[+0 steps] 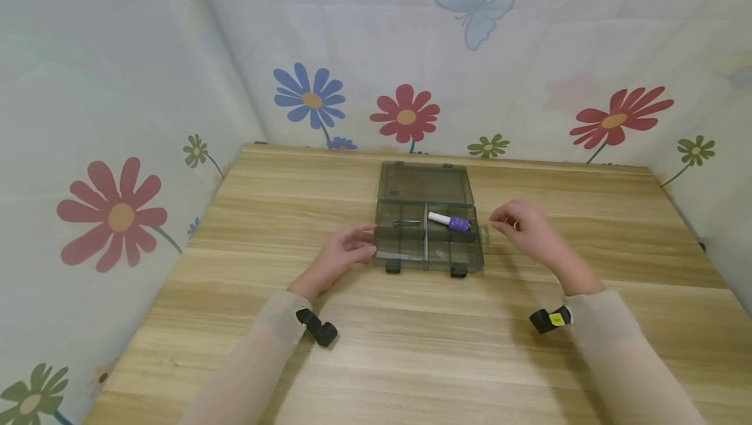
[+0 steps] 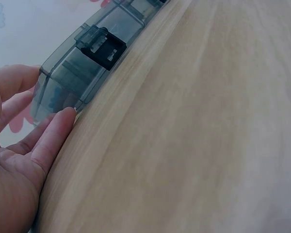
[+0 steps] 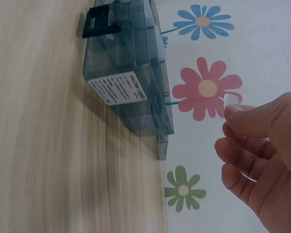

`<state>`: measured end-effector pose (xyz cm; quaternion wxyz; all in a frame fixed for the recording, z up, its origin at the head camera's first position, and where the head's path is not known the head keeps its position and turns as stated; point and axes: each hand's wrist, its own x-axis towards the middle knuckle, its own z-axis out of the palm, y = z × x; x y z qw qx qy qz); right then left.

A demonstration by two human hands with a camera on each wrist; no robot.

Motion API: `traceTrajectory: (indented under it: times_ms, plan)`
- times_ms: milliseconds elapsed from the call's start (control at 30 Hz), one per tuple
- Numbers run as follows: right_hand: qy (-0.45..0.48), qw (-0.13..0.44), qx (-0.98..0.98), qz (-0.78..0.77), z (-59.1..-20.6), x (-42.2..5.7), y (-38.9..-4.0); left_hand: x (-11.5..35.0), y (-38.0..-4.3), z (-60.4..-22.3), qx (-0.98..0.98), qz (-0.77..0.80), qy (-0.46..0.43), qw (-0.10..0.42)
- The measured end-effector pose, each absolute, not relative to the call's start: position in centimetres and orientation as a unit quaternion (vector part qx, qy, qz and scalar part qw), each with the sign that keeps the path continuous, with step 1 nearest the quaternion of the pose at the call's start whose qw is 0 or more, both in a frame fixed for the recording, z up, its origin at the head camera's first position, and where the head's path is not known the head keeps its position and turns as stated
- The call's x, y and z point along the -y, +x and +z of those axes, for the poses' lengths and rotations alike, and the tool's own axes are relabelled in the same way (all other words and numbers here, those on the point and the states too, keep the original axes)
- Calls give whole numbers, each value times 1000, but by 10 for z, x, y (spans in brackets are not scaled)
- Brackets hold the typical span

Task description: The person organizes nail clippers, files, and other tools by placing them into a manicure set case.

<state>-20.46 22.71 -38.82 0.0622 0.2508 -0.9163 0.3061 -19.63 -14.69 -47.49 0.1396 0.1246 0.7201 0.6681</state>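
Note:
A translucent grey-green compartment box [image 1: 483, 262] lies on the table, its lid [image 1: 425, 183] folded back away from me. My left hand [image 1: 343, 252] touches the box's left side; in the left wrist view the thumb is low by the corner and a finger is at the upper edge. My right hand [image 1: 531, 229] is raised to the right of the box, pinching a small white piece [image 3: 230, 101] between thumb and index finger. A purple nail polish bottle [image 1: 458, 223] with a white cap lies in the box. Left of it is a slim metal item [image 1: 407, 222].
A pale strip [image 1: 399, 256] and a small shiny item [image 1: 440, 254] sit in the box's front compartments. Black latches [image 1: 459, 271] jut from its front. A printed label [image 3: 119, 88] is on its side. A flowered curtain [image 1: 352, 33] stands behind the wooden table [image 1: 411, 346].

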Motion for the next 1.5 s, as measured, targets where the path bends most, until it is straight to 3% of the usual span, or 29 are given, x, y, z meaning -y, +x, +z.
traceTrajectory:
  times_ms: [533, 1500]
  plan:
    - [254, 1, 914, 318, -407, -204, -201, 147, -190, -456, -715, 665, 133, 167]
    - [279, 4, 915, 291, -417, -191, -198, 146, -185, -448, -723, 657, 140, 162]
